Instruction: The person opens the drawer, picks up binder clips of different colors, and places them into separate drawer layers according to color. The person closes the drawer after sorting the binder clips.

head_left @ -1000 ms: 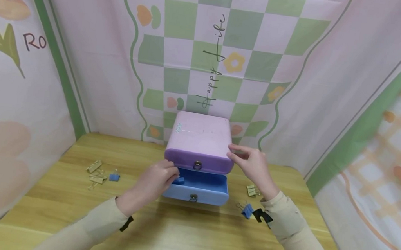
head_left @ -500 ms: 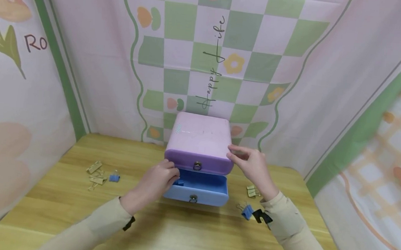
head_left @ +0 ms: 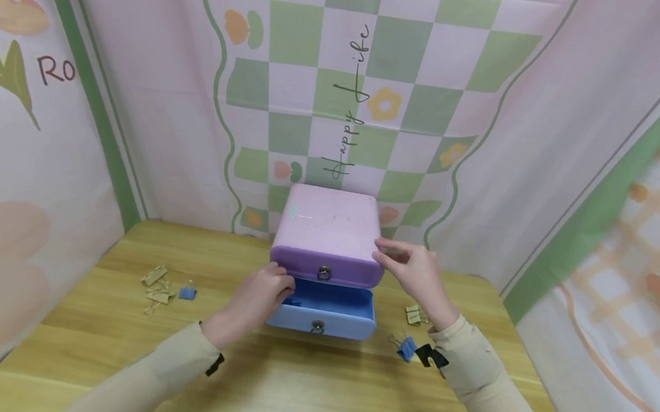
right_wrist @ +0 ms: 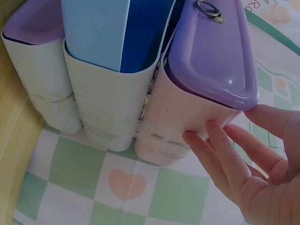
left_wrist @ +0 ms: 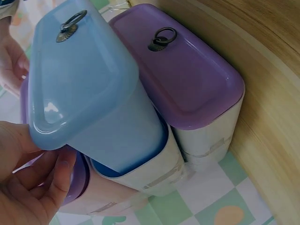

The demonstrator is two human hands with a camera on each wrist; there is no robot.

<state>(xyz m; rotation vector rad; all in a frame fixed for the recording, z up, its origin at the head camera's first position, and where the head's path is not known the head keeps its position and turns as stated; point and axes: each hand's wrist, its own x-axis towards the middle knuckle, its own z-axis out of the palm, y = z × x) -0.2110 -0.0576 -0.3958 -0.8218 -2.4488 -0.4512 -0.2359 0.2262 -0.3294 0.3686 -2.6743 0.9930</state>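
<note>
A stacked drawer unit has a pale pink top box with a purple drawer front. Below it, the light blue drawer is pulled out. My left hand is at that drawer's left end, thumb and fingers curled together over the opening. Just under those fingertips, partly hidden, shows a small blue binder clip in the hand's pinch. In the left wrist view, the thumb lies close by the corner of the blue drawer. My right hand rests its extended fingers and thumb against the pink box's right front corner.
Gold binder clips and a blue binder clip lie left on the wooden table. To the right are a gold clip and another blue clip. A lower purple drawer is closed. A printed curtain hangs behind.
The blue clip at my left fingertips has sunk lower into the drawer. My left wrist has shifted slightly right. The right hand has stayed in place.
</note>
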